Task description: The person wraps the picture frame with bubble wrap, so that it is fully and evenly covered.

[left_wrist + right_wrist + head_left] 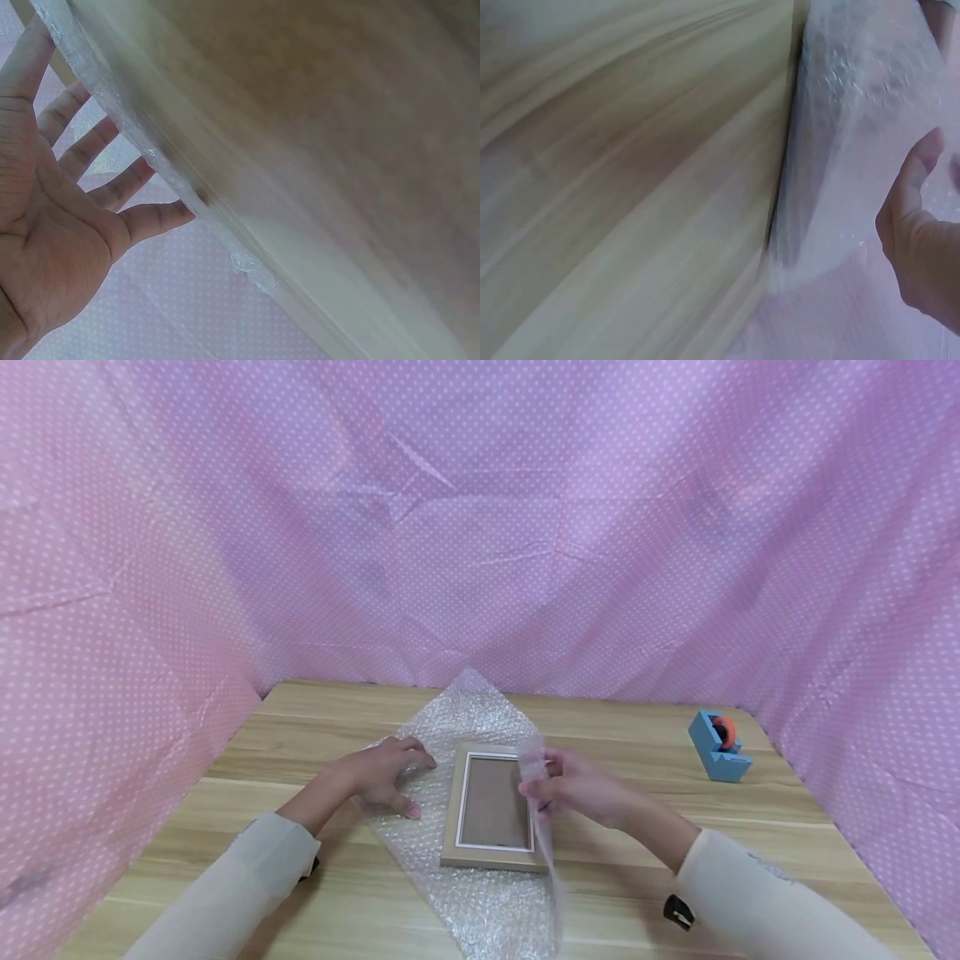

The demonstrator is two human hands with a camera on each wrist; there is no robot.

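Observation:
A sheet of clear bubble wrap [468,714] lies cornerwise on the wooden table, and a picture frame [448,839] with a light wood-coloured border rests face up on it. My left hand [388,777] rests on the wrap just left of the frame, fingers spread; the left wrist view shows its fingers [94,146] reaching to the wrap's edge. At the frame's right side, my right hand [570,785] pinches the raised right flap of the wrap between thumb and fingers. That flap stands up along the frame and overlaps its right border. In the right wrist view the thumb [911,176] shows beside the wrap.
A blue tape dispenser [716,752] with an orange-rimmed roll stands at the table's back right. Pink dotted cloth [480,568] hangs behind the table and along both sides. Bare tabletop [637,727] shows between the wrap and the dispenser.

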